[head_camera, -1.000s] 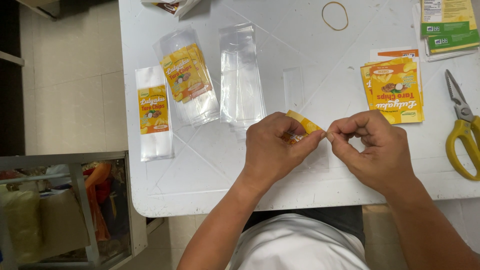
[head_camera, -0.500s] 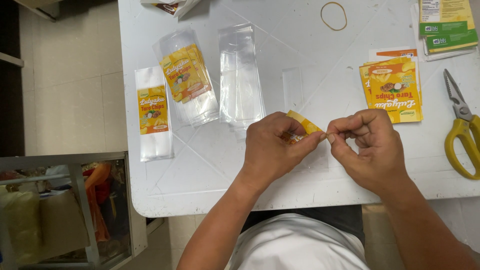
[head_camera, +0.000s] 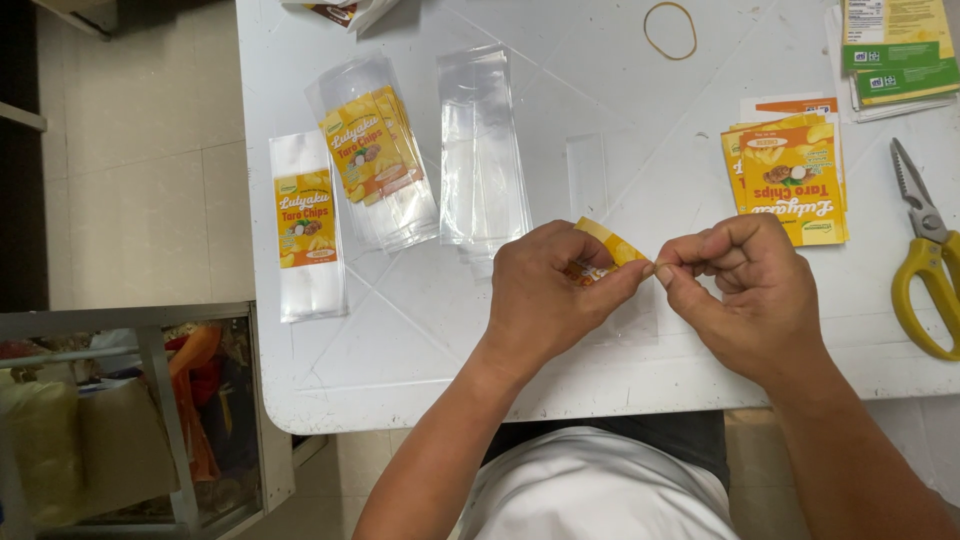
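**Two hands pinch a yellow label near the front edge of the table**

The left hand (head_camera: 545, 300) and the right hand (head_camera: 745, 290) meet just above the white table (head_camera: 400, 360), close to its front edge and about midway along it. Between them is a small yellow printed label (head_camera: 610, 245), folded or curled so that only part of its face shows. The left hand's fingers are curled shut around the label, thumb pressed against its lower side. The right hand's thumb and forefinger are pinched tight at the label's right tip (whether they grip the paper itself or a thin film over it cannot be told), with the other fingers tucked into the palm.

Just beyond the hands, a stack of clear plastic sleeves (head_camera: 482, 150) lies toward the middle of the table. Left of it is a sleeve bundle with yellow labels inside (head_camera: 375, 150), lying tilted, and nearer the left edge one filled sleeve (head_camera: 306, 225) lies by itself. A small empty clear sleeve (head_camera: 587, 175) lies alone just behind the hands.

Toward the right edge lies a pile of loose yellow labels (head_camera: 790, 180), near the right hand but apart from it. Yellow-handled scissors (head_camera: 925, 260) lie at the right edge. A rubber band (head_camera: 670, 30) lies near the back edge, and green and yellow printed sheets (head_camera: 895, 50) fill the back right corner.
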